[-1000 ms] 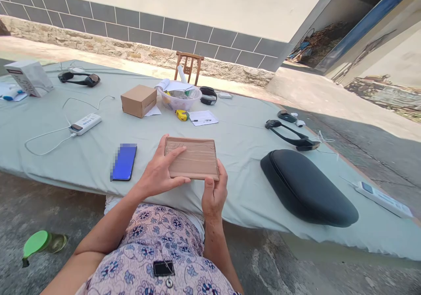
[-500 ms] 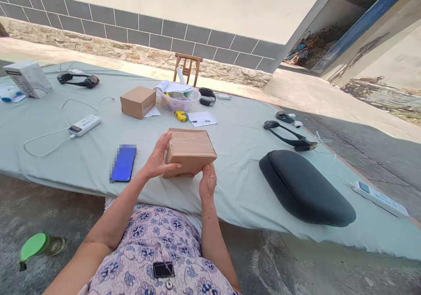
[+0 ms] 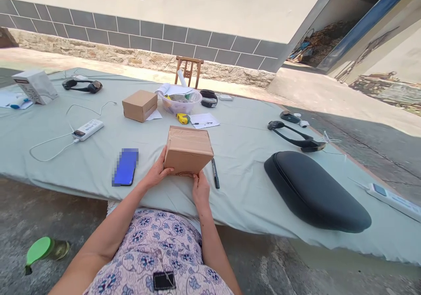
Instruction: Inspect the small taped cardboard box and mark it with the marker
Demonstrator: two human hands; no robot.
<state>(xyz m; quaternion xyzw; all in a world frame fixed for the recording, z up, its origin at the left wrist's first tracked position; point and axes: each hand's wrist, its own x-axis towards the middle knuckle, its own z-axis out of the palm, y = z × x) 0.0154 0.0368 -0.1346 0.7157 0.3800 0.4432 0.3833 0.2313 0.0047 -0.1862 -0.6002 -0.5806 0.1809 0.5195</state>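
While its widest span runs left to right, roughly along the near edge of the cloth-covered table (image 3: pixel 243 194), the cardboard box (image 3: pixel 188 160) shows one flat side to the person, its taped top slanting up and away. It is just in from that edge; whether its base touches the cloth is unclear. The left hand (image 3: pixel 157 172) is part-open around the box's left side, thumb across the near face; the right hand (image 3: pixel 201 190) curls closely at the lower right, its fingers partly hidden. Brown board, squared corners and shiny, wrinkled tape make up the box. A slim black marker (image 3: pixel 215 174) lies beside it, pointing toward the near edge.
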